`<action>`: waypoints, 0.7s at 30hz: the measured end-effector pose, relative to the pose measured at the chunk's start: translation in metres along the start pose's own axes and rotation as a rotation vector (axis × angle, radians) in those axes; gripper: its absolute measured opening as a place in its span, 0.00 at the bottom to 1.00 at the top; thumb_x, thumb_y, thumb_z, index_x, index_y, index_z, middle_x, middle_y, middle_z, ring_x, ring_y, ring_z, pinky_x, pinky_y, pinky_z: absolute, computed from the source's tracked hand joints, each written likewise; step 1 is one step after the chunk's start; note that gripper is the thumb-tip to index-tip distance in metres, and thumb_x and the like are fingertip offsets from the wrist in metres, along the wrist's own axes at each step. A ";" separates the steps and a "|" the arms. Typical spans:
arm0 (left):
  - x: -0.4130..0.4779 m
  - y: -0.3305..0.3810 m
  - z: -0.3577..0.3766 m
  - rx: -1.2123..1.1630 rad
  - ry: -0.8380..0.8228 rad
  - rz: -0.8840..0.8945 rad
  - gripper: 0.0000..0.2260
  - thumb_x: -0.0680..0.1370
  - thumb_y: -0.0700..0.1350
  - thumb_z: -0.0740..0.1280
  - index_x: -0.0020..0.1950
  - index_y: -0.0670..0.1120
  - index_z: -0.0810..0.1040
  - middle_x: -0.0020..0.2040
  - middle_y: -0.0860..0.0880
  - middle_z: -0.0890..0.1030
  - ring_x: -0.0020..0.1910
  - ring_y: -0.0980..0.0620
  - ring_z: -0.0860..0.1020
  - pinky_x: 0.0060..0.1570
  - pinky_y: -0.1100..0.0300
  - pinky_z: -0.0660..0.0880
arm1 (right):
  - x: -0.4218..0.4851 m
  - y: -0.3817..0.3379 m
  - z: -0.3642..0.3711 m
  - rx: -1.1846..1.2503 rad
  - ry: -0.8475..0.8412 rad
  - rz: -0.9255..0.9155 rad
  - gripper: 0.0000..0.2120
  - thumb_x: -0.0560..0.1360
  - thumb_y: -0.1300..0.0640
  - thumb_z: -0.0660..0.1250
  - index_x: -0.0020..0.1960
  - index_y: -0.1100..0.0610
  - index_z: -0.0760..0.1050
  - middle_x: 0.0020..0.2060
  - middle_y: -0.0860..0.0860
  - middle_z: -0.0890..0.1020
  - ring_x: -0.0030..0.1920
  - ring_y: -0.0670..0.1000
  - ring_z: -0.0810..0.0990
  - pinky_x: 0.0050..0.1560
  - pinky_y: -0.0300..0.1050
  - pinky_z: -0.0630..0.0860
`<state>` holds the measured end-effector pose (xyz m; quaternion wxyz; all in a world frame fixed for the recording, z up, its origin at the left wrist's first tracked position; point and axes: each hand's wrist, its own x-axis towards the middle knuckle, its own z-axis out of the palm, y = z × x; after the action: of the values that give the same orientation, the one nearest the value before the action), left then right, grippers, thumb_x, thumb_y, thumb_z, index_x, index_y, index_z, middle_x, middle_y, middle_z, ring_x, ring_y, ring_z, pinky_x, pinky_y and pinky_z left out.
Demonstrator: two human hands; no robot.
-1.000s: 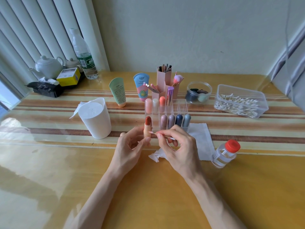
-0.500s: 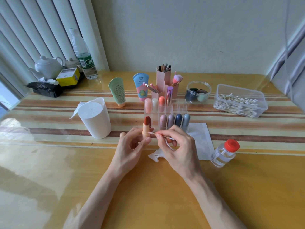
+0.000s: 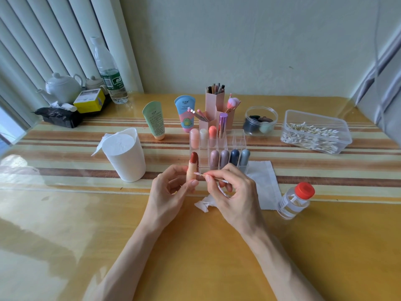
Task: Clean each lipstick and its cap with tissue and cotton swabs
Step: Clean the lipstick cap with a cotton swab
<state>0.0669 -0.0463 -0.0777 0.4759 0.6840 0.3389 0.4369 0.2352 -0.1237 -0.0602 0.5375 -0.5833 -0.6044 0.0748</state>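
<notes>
Holds an uncapped lipstick [image 3: 192, 168] upright in the left grip [image 3: 171, 191], with thumb and fingertips curled round the lower part of the peach barrel and the dark red bullet standing clear above them. Pinches a cotton swab [image 3: 213, 177] in the right grip [image 3: 235, 197] between thumb and forefinger near the middle of the stick, with the remaining fingers loosely bent underneath. Points the swab almost level, with its left white tip at the barrel just below the bullet; cannot tell whether touching or only just beside. Just behind both grips, a clear organizer [image 3: 237, 139] on the worktop [image 3: 195, 253], with capped lipsticks upright in its compartments: four in the front row, four in the back. Under and to the right of the right grip, a flat tissue [image 3: 263, 181]; near the wrist, a crumpled tissue [image 3: 204, 205]. Further right, a small clear bottle [image 3: 294, 203] with a red cap, tilted. Well to the left, an upright white tissue roll [image 3: 125, 156]. At the far right, a clear box of cotton swabs [image 3: 314, 132].
</notes>
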 end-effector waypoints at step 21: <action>0.000 -0.005 0.001 0.051 -0.020 -0.015 0.08 0.80 0.43 0.74 0.58 0.42 0.82 0.50 0.46 0.87 0.45 0.44 0.87 0.51 0.38 0.83 | -0.001 -0.001 0.001 -0.008 -0.011 -0.014 0.03 0.79 0.63 0.74 0.52 0.60 0.86 0.41 0.39 0.76 0.41 0.39 0.78 0.42 0.25 0.70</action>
<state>0.0677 -0.0447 -0.0828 0.4649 0.6977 0.3503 0.4175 0.2338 -0.1244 -0.0600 0.5324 -0.5809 -0.6116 0.0716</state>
